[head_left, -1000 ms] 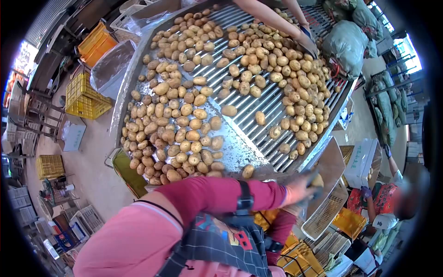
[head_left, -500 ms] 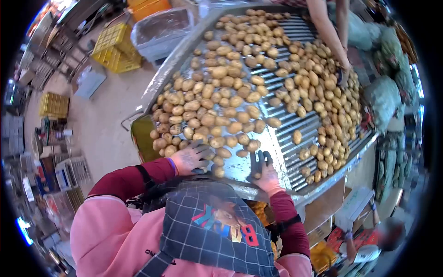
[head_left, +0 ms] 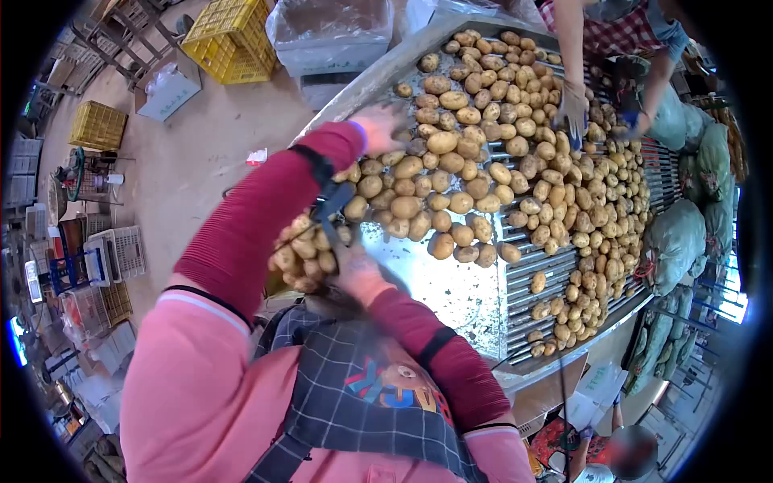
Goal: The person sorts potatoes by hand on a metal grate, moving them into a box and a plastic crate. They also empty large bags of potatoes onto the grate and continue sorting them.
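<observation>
Many potatoes (head_left: pixel 441 143) cover the metal sorting table (head_left: pixel 431 302). My left hand (head_left: pixel 382 129), gloved and blurred, reaches over the table's far left edge. Its fingers look spread against the outermost potatoes. Near the table's front left corner is my right hand (head_left: pixel 354 270), its dark-gloved fingers stretched out and smeared by motion. It is beside a pile of potatoes (head_left: pixel 301 256) gathered below the table's left edge; what contains that pile is mostly hidden by my arms. Neither hand visibly grips a potato.
Across the table, a co-worker's gloved hands (head_left: pixel 573 117) work among potatoes on the slatted part (head_left: pixel 515 310). Green filled sacks (head_left: pixel 678 241) stand along the right side. Yellow crates (head_left: pixel 229 42) and a plastic-lined bin (head_left: pixel 330 36) are at the back left. Another person is at lower right.
My left hand has swung up and forward along the table's left edge. My right hand has moved left to the corner. Potatoes have shifted off the front left and now lie piled below the edge.
</observation>
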Motion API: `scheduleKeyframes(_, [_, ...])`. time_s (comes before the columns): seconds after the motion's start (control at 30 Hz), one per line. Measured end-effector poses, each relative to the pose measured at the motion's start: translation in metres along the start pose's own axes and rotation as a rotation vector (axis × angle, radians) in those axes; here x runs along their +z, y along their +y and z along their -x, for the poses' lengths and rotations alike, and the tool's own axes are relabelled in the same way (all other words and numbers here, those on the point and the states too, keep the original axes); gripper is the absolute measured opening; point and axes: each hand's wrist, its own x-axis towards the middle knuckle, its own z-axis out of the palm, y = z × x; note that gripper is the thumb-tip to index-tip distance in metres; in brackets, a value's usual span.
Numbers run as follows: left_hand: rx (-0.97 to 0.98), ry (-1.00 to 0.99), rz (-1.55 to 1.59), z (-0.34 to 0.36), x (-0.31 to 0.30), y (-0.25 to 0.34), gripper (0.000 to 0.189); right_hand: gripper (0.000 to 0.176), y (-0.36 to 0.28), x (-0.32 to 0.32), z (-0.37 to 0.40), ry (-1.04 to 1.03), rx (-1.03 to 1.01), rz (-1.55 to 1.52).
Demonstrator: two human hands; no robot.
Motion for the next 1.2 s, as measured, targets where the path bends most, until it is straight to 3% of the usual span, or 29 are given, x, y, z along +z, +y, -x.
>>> scheduleKeyframes(0.03, [-0.043,0.014,0.026,0.003,0.003,0.019,0.072,0.073,-0.01,0.004,-0.002,0.105,-0.116,-0.038])
scheduleKeyframes(0.1, [-0.06,0.035,0.107,0.019,0.01,0.035,0.065,0.073,-0.028,-0.025,0.016,-0.089,-0.258,0.087])
scheduleKeyframes(0.13, [-0.021,-0.102,-0.018,0.026,0.006,0.037,0.062,0.074,-0.03,-0.045,0.025,-0.171,-0.325,0.148])
scheduleKeyframes(0.17, [0.023,-0.233,-0.143,0.038,0.002,0.037,0.059,0.066,-0.006,-0.053,0.031,0.071,-0.532,0.074])
scheduleKeyframes(0.2, [0.123,-0.086,-0.077,0.064,0.002,0.038,0.053,0.061,0.023,-0.072,0.04,0.181,-0.437,0.189])
scheduleKeyframes(0.3, [0.143,-0.217,-0.136,0.115,0.013,0.059,0.047,0.055,0.113,-0.153,0.079,0.634,0.335,-0.06])
scheduleKeyframes(0.33, [0.27,0.003,0.007,0.143,0.033,0.054,0.051,0.05,0.148,-0.168,0.087,0.831,0.244,0.106])
scheduleKeyframes(0.37, [0.152,-0.179,0.03,0.163,0.035,0.06,0.054,0.046,0.182,-0.182,0.094,1.034,0.181,0.293])
scheduleKeyframes(0.43, [0.21,-0.215,-0.018,0.201,0.025,0.067,0.052,0.052,0.219,-0.175,0.104,0.866,0.218,0.235])
scheduleKeyframes(0.53, [0.475,-0.158,0.214,0.226,0.032,0.049,0.042,0.055,0.165,-0.13,0.089,0.841,0.287,0.354])
scheduleKeyframes(0.6, [0.555,-0.154,0.218,0.204,0.026,0.04,0.04,0.056,0.135,-0.122,0.079,0.797,0.306,0.386])
scheduleKeyframes(0.63, [0.544,-0.122,0.142,0.173,-0.002,0.039,0.039,0.056,0.126,-0.118,0.072,0.792,0.273,0.463])
scheduleKeyframes(0.67, [0.513,-0.104,0.241,0.132,-0.032,0.037,0.041,0.056,0.116,-0.113,0.064,0.683,0.282,0.332])
scheduleKeyframes(0.73, [0.185,0.198,0.291,0.048,-0.034,0.031,0.046,0.057,0.104,-0.106,0.052,0.557,0.276,0.152])
scheduleKeyframes(0.77, [0.318,0.234,0.219,0.027,-0.028,0.024,0.05,0.059,0.1,-0.103,0.048,0.534,0.263,0.103])
scheduleKeyframes(0.8, [0.118,0.358,0.179,-0.058,-0.029,0.012,0.053,0.056,0.071,-0.094,0.037,0.256,0.238,0.171])
scheduleKeyframes(0.83, [0.14,0.459,0.146,-0.104,-0.029,0.011,0.055,0.054,0.06,-0.078,0.033,0.229,0.113,0.165])
scheduleKeyframes(0.87, [-0.06,0.313,0.128,-0.144,-0.034,0.017,0.062,0.051,0.049,-0.063,0.03,0.198,-0.012,0.155])
scheduleKeyframes(0.9, [-0.215,0.138,0.252,-0.172,-0.04,0.029,0.068,0.049,0.046,-0.082,0.036,0.344,-0.159,0.153])
scheduleKeyframes(0.93, [-0.258,0.185,0.134,-0.189,-0.031,0.047,0.072,0.047,0.043,-0.102,0.043,0.491,-0.302,0.171])
scheduleKeyframes(0.97, [-0.298,0.229,0.019,-0.197,-0.019,0.063,0.076,0.044,0.076,-0.12,0.038,0.5,-0.258,0.047])
scheduleKeyframes(1.0, [-0.213,0.205,0.033,-0.193,-0.01,0.069,0.075,0.041,0.111,-0.14,0.038,0.498,-0.213,-0.079])
scheduleKeyframes(1.03, [-0.131,0.181,0.044,-0.182,-0.003,0.068,0.075,0.036,0.118,-0.189,0.049,0.75,-0.053,-0.169])
scheduleKeyframes(1.13, [0.065,-0.04,0.128,-0.122,-0.001,0.075,0.063,0.039,0.274,-0.308,0.055,1.112,-0.008,0.945])
scheduleKeyframes(1.17, [0.096,-0.015,0.054,-0.093,0.005,0.082,0.058,0.045,0.261,-0.314,0.047,1.019,0.269,0.671])
scheduleKeyframes(1.2, [0.135,-0.195,0.163,-0.075,0.009,0.078,0.057,0.052,0.236,-0.317,0.041,0.907,0.524,0.391])
